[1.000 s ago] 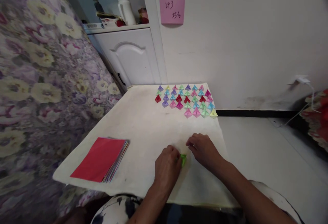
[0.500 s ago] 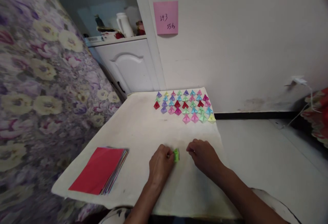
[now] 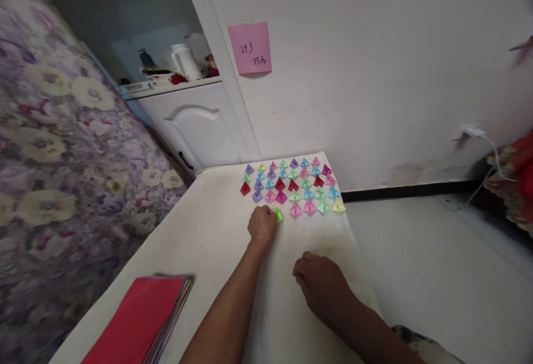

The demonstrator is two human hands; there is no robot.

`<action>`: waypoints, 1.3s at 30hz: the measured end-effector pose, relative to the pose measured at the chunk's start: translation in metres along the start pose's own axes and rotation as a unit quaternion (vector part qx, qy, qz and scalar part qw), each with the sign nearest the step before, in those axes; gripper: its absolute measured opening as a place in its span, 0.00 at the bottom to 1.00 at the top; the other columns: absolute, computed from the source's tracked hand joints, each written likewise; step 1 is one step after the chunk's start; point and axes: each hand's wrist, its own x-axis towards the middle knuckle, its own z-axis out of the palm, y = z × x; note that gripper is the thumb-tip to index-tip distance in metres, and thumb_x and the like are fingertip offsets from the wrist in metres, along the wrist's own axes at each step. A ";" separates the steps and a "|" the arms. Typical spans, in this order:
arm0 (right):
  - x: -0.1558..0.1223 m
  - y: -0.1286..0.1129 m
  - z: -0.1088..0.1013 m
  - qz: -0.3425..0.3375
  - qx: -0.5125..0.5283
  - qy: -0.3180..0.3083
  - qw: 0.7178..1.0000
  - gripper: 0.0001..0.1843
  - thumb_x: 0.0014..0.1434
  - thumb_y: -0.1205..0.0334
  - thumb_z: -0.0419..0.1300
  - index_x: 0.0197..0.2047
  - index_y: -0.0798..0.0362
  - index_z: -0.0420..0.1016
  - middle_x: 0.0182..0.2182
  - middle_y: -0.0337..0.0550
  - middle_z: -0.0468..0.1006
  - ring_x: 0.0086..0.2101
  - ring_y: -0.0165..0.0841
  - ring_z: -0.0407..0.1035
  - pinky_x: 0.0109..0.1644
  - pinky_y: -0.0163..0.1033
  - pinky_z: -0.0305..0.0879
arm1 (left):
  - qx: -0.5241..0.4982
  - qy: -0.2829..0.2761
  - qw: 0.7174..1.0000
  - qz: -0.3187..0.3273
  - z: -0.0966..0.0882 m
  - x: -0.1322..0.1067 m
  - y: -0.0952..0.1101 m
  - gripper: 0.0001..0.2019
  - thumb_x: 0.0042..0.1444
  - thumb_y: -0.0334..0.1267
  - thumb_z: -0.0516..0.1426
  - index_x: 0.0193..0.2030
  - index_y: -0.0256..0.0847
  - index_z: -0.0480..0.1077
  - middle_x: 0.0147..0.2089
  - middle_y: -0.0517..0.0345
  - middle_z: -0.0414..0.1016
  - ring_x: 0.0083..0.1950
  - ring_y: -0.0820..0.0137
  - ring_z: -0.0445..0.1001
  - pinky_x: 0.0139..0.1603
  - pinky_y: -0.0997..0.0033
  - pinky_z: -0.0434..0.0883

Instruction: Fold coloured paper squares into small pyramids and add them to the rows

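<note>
My left hand (image 3: 262, 223) reaches out toward the far part of the table, its fingers closed on a small bright green folded paper piece (image 3: 278, 216). That piece is at the front left of several rows of folded paper pieces (image 3: 295, 209) in pink, red, blue, purple, yellow and green. Nearer to me, my right hand (image 3: 318, 281) rests over the cream tabletop with its fingers curled together. Nothing shows in its fingers, and their inner side is partly hidden.
A stack of coloured paper (image 3: 137, 317), red sheet on top, lies at the table's near left. A pink note (image 3: 250, 49) hangs on the wall. Behind the table is a white cabinet (image 3: 200, 131), and a flowered curtain (image 3: 79, 186) hangs at left.
My left hand has moved forward with the green paper piece, up to the rows. My right hand has stayed close to the near side. The view has shifted slightly.
</note>
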 end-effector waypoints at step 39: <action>0.003 -0.011 0.006 0.023 0.012 -0.065 0.998 0.10 0.54 0.70 0.52 0.36 0.52 0.73 0.35 0.44 0.75 0.36 0.35 0.69 0.38 0.36 0.58 | -0.231 0.003 0.972 0.031 0.032 0.006 -0.019 0.11 0.54 0.32 0.48 0.42 0.39 0.68 0.37 0.55 0.76 0.37 0.70 0.74 0.39 0.73 0.67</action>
